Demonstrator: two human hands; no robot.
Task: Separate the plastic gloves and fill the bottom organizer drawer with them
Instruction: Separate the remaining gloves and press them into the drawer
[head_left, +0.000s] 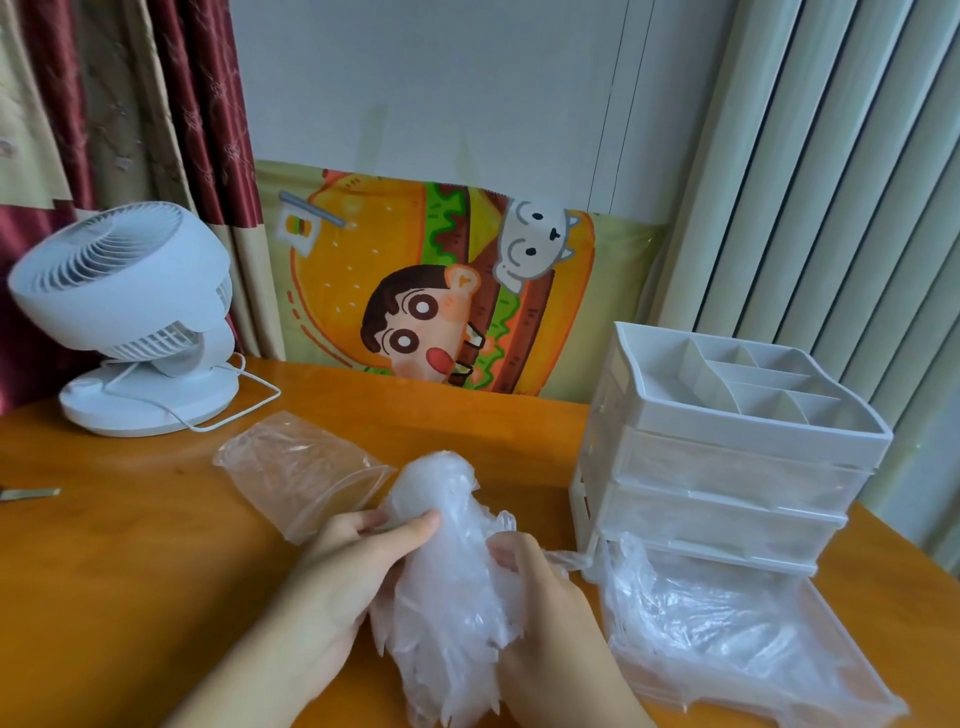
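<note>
Hands meet low at centre over the wooden table (156, 545), both on one crumpled wad of plastic gloves (441, 561). We see the left hand (358, 556) wrapped round the wad's left side, thumb laid across the front and fingers curled behind, a firm grip. Right hand (540, 597) grips the wad's right side, fingers curled into the film, pinching a fold near the middle. Wad stands roughly upright between the palms, rounded top above the thumb, ragged finger-shaped ends hanging down toward the bottom edge.

Right of the hands we note the white organizer (727, 457), a stack with a divided tray on top and two translucent drawers closed below it. Bottom drawer (857, 691) is pulled out toward us, resting on the table. Loose gloves (691, 613) already lie in it, spilling over its near-left rim; one strand stretches from that heap toward the right hand, but we cannot tell whether it joins the wad.

Behind the left hand lies a clear zip bag (301, 467), flat on the table, mouth toward the wad. Far left stands a white desk fan (130, 312), cord looping on the table. Cartoon burger poster (441, 280) leans against the wall at the back.
</note>
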